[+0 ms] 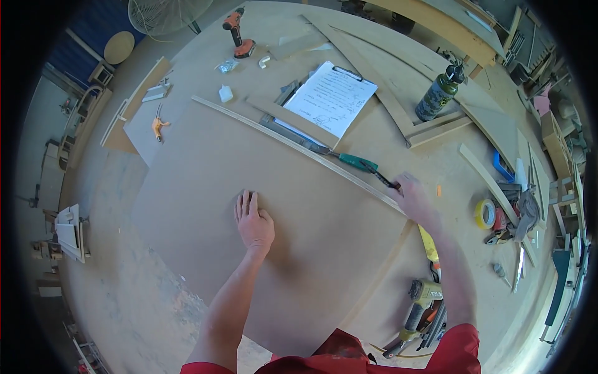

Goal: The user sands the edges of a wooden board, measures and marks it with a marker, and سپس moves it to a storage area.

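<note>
The large brown panel (pixel 317 249) lies flat on the tabletop (pixel 461 202), with a narrow wooden strip (pixel 302 148) along its far edge. The left hand (pixel 254 225) rests on the panel, fingers extended, holding nothing; the right hand (pixel 416 198), fingers curled closed, grips a slender black tool (pixel 381 177) near the strip's right end. Beyond the strip lie a green-handled tool (pixel 358 163) and a clipboard (pixel 335 96).

Behind the panel (pixel 330 249), clipboard (pixel 334 100) left of bottle (pixel 437 96)
</note>
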